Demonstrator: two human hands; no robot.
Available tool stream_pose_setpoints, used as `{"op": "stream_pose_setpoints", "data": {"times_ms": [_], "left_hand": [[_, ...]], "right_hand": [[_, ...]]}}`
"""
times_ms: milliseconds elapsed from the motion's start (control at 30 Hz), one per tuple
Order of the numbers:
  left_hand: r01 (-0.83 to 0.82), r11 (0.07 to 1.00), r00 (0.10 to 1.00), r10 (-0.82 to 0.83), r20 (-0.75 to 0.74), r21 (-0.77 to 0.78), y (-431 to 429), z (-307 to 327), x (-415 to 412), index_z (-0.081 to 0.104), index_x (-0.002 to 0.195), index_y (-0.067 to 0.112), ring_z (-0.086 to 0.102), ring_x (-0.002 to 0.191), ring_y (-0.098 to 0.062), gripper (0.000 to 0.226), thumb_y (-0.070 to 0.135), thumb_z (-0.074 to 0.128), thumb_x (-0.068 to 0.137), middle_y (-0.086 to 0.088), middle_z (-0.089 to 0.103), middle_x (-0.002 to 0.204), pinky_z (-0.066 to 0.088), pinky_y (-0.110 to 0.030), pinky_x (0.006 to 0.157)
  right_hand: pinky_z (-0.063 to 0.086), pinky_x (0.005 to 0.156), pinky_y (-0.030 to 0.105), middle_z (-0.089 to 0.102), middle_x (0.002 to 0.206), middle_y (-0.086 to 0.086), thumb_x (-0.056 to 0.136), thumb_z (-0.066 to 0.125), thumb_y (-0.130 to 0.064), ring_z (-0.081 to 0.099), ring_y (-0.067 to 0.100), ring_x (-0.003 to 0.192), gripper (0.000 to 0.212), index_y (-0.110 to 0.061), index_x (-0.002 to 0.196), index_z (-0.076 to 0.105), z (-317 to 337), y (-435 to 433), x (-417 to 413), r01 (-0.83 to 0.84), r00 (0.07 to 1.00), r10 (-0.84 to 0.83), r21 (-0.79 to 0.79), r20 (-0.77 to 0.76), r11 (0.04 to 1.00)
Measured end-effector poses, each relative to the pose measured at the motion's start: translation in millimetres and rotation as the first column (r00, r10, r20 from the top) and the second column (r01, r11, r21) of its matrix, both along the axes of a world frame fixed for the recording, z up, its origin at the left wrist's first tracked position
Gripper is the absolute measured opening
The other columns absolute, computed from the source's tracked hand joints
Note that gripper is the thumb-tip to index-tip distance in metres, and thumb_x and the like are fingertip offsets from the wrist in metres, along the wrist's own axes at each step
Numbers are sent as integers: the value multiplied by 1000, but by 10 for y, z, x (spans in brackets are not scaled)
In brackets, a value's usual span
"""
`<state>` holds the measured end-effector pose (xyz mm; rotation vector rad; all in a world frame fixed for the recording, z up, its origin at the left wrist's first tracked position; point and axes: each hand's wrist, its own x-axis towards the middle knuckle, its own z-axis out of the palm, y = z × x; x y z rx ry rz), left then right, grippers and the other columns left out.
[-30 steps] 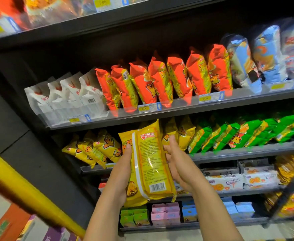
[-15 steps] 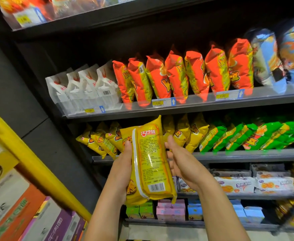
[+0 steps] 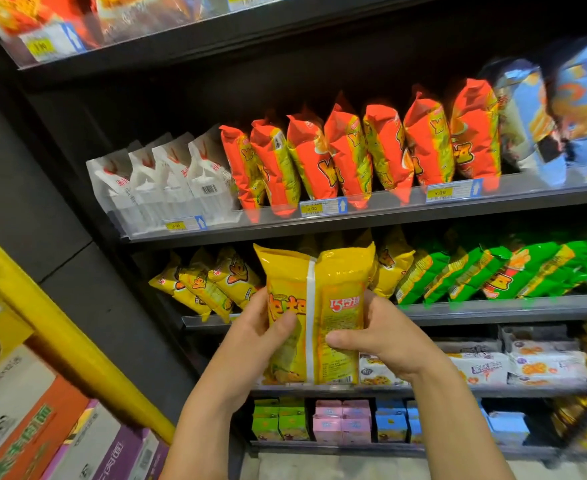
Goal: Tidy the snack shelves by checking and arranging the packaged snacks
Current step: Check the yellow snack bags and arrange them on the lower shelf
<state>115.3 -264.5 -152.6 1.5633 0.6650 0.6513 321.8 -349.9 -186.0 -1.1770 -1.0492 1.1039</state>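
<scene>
Head view, looking up at dark shop shelves. At far left a yellow post slants across, with printed cartons below it. On the upper shelf stand white packets, then a row of orange-red packets, then blurred blue packets at far right. One shelf down, yellow packets lean at the left and green packets fill the right.

In front of that row, two bare hands hold one yellow snack packet upright, its back seam and small print facing the camera. The left hand grips the packet's lower left edge, thumb across the front and fingers hidden behind. The right hand grips its lower right side, thumb pressed on the printed panel and fingers behind.

The step in hand looks like checking this packet before it goes back. To do it well, keep it level and still so the print can be read. Hold it lightly by the edges so the contents are not crushed. Then turn its face outward and slot it upright into the gap in the yellow row, matching the lean of its neighbours and staying behind the shelf lip.

The packet sits between the hands, touching both. Its top rises well above them, near the underside of the shelf above. Its bottom edge hangs below the thumbs.
</scene>
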Motion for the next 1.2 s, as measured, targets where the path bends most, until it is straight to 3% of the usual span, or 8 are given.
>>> {"op": "stream_pose_setpoints", "data": {"times_ms": [200,400,600,733,833,967,1067,1200], "left_hand": [[100,993,995,-100,-6,65,68,-51,-74,48,151,19,62,135,-25,87,29,93,76,-4,65,146,55,-37,106],[115,991,993,-114,-13,75,39,-23,-37,51,148,19,66,129,-23,69,6,79,86,-3,69,140,57,-34,100],[25,1000,1000,-25,2,1,16,-23,61,58,140,22,72,119,-19,53,21,71,89,1,76,129,61,-32,91],[-50,993,999,51,6,-111,14,-19,112,61,136,22,73,119,-24,48,34,69,90,-2,76,128,58,-48,100],[-79,972,997,77,-15,-222,-6,-17,156,61,138,23,73,118,-27,53,45,70,90,-4,76,127,55,-54,105],[-131,945,991,128,-29,-301,-38,33,213,66,129,18,79,103,-23,41,44,65,96,-4,81,113,64,-38,83],[-168,927,986,163,-43,-335,-36,41,217,66,132,18,78,107,-27,56,52,70,87,-6,80,115,59,-50,99],[-177,929,983,180,-20,-326,-23,46,211,63,133,23,78,106,-24,45,47,67,95,-3,80,115,60,-46,93]], "right_hand": [[61,88,29,79,118,-5,77,83,9,74,16,112,61,-21,127,64,-17,-37,57,48,997,-53,81,59,996],[61,82,24,80,110,-12,76,82,9,76,12,105,59,-24,121,63,-34,-67,96,64,997,-67,72,29,995],[57,103,49,75,129,9,76,89,-25,70,30,121,68,-13,136,59,-68,-17,99,-22,995,23,21,-93,1000],[55,105,51,72,133,11,61,95,-58,69,31,123,96,-11,138,60,-85,24,63,-56,986,52,-22,-160,998],[53,108,53,72,132,14,66,92,-59,70,32,123,91,-11,137,63,-76,38,15,-74,964,54,-70,-261,995],[48,113,53,75,127,15,88,66,-48,71,31,120,58,-9,131,67,25,69,-79,-47,923,-21,-166,-384,985],[47,114,55,75,127,14,91,62,-50,71,31,120,55,-14,132,67,68,97,-134,-41,907,-51,-208,-419,977],[45,115,60,74,129,15,90,66,-53,70,35,121,57,-19,135,67,42,130,-185,-69,843,-59,-215,-535,974]]}}
